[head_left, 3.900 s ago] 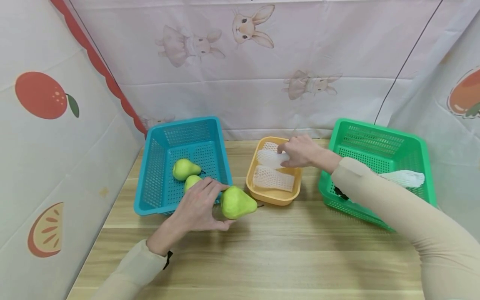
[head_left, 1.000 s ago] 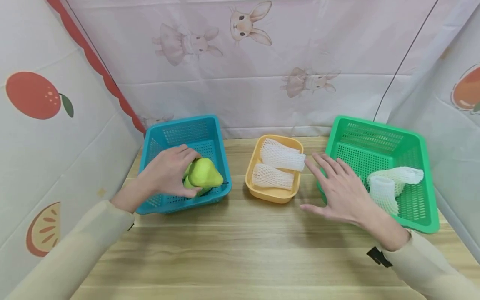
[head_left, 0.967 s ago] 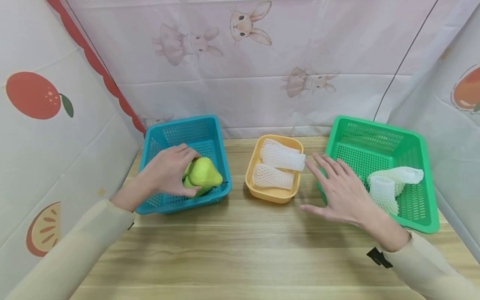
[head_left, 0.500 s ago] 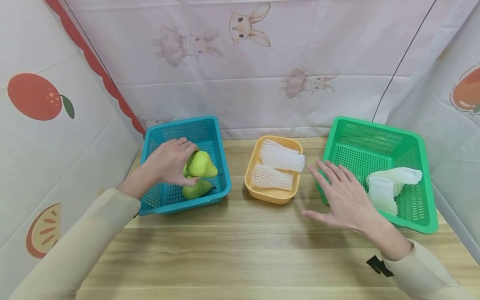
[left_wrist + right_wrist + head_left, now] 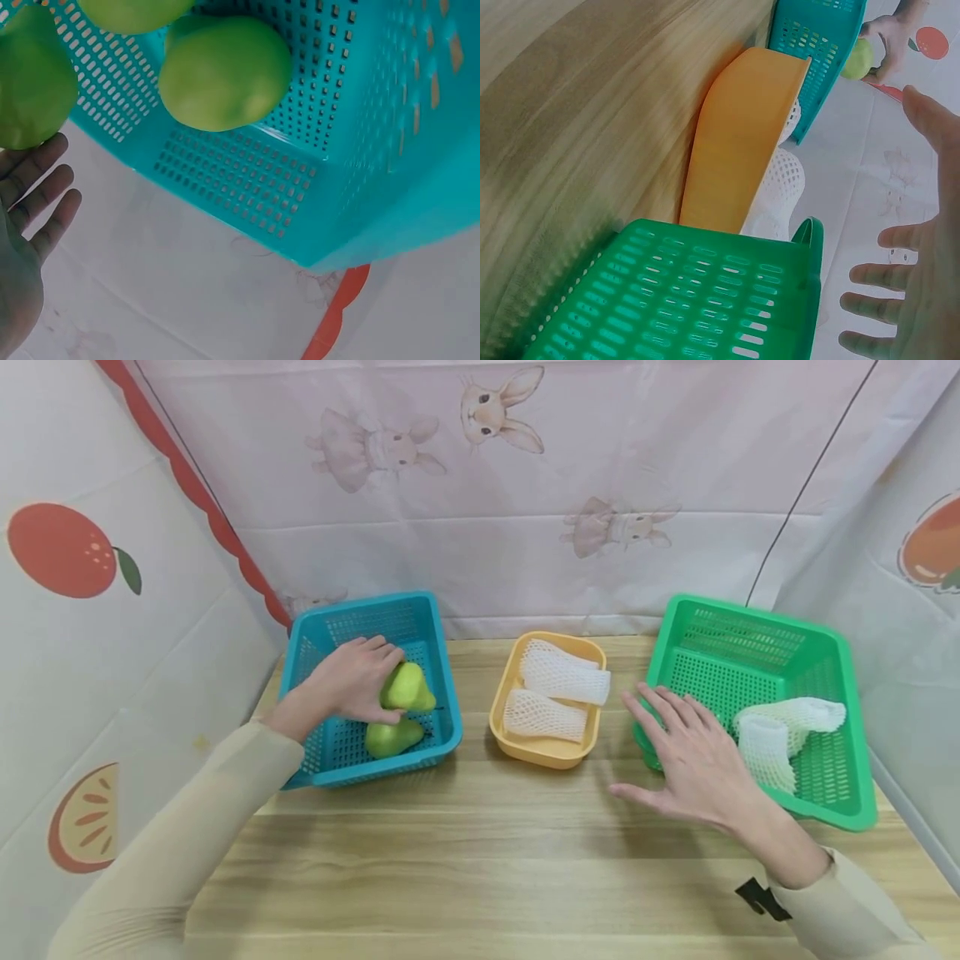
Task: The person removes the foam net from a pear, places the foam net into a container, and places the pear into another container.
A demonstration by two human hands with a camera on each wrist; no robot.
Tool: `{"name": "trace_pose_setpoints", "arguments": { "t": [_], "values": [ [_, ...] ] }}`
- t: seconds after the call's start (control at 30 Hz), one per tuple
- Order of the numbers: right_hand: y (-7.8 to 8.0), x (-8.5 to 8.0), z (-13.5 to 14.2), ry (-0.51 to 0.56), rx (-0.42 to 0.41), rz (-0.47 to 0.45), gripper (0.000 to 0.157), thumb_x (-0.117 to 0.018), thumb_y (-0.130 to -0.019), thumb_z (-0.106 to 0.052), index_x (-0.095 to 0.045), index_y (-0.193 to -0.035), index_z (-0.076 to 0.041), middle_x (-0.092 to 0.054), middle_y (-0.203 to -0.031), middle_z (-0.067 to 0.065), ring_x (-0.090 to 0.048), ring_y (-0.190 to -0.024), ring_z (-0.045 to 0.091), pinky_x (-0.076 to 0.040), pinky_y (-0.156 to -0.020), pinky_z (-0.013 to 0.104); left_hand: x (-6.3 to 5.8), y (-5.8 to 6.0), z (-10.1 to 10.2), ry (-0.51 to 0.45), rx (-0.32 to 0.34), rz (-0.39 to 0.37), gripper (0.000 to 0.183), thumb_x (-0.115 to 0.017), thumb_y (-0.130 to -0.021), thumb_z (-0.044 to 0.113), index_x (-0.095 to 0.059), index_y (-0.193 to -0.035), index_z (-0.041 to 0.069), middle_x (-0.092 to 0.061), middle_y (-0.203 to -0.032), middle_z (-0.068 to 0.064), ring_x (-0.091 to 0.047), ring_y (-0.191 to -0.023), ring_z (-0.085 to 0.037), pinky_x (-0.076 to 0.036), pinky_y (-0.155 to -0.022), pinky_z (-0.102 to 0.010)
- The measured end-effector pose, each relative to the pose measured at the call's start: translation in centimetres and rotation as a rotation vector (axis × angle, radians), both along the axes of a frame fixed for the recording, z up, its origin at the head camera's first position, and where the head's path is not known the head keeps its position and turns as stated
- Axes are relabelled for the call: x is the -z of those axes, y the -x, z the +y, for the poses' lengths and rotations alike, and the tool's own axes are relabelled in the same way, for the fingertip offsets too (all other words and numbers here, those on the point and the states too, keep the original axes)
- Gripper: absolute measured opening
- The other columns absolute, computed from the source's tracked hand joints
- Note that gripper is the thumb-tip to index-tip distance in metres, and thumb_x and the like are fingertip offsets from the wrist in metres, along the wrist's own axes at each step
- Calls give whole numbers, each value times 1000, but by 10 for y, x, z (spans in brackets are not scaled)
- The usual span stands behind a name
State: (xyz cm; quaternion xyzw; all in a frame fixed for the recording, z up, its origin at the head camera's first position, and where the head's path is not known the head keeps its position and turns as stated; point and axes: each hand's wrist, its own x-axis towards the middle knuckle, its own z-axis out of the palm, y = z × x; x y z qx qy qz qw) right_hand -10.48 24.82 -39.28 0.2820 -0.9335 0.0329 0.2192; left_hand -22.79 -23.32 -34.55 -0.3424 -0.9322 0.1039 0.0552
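At the wood-grain table (image 5: 480,877), the left hand (image 5: 356,681) grips a pear (image 5: 407,687) in or just above the blue basket (image 5: 447,668), apparently a picking-or-placing step next needing steady fingers, while the right hand (image 5: 697,764) spreads near the green basket (image 5: 861,760).

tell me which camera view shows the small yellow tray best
The head view: it shows the small yellow tray whole, from above, with white mesh sleeves lying in it. The right wrist view shows mainly its outer wall, partly hidden by the green basket. The left wrist view does not show it.
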Motion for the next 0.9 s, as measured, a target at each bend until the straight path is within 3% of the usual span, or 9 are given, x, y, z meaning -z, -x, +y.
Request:
{"name": "trace_pose_setpoints", "arguments": {
  "t": [0.5,0.9],
  "values": [
    [0,5,1,5,-1,-11,116,-52,-81,-93,-41,-162,-10,-48,-161,21,-47,-146,44,-40,-117,62,15,17,1,50,-65,-87,81,-76,-80,63,-59,-133,4,-70,-126,-17,-62,-116,-35,-55,-99,-53],
    [0,8,1,-3,9,-30,115,-62,-78,-88,-43,-160,-8,-46,-162,22,-46,-146,44,-43,-114,65,23,24,5,176,1,-110,91,-71,-81,68,-58,-141,0,-68,-135,-19,-63,-123,-36,-55,-105,-54]
  ]
}}
